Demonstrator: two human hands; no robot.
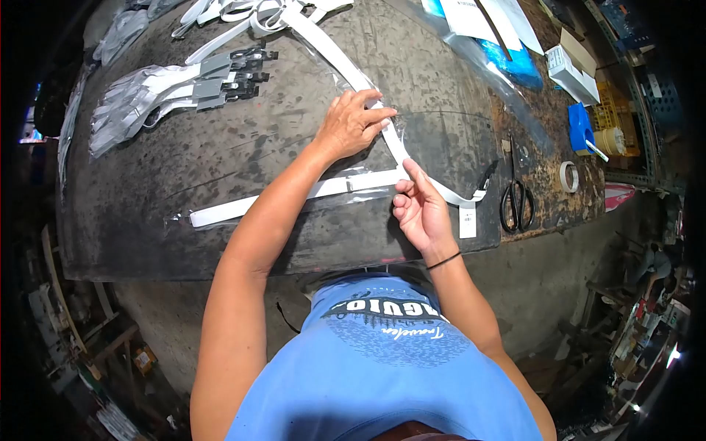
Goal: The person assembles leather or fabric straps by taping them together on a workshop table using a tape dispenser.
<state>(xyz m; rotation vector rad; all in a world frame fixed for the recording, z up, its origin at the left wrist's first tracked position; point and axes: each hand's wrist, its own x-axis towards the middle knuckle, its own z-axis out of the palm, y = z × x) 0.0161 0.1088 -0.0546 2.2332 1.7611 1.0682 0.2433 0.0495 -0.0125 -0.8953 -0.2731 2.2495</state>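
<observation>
A white webbing strap (334, 51) runs from the back of the table down toward me. My left hand (354, 121) lies over it, palm down, with fingers apart and fingertips on the webbing. At the strap's near bend, my right hand (421, 206) pinches the webbing between thumb and finger, its other fingers curled. A flat white length (250, 206) with clear plastic about it stretches left from that bend, passing under my left forearm. Right of the bend, the white webbing ends at a black buckle (487, 176), and a white barcode tag (468, 220) hangs beside it.
Black-handled scissors (517, 206) lie right of the buckle, near a tape roll (568, 177). Bagged white straps with black buckles (169, 88) lie at left; more looped straps (265, 15) at the back. A white box (573, 73) and blue tape dispenser (580, 128) stand at right.
</observation>
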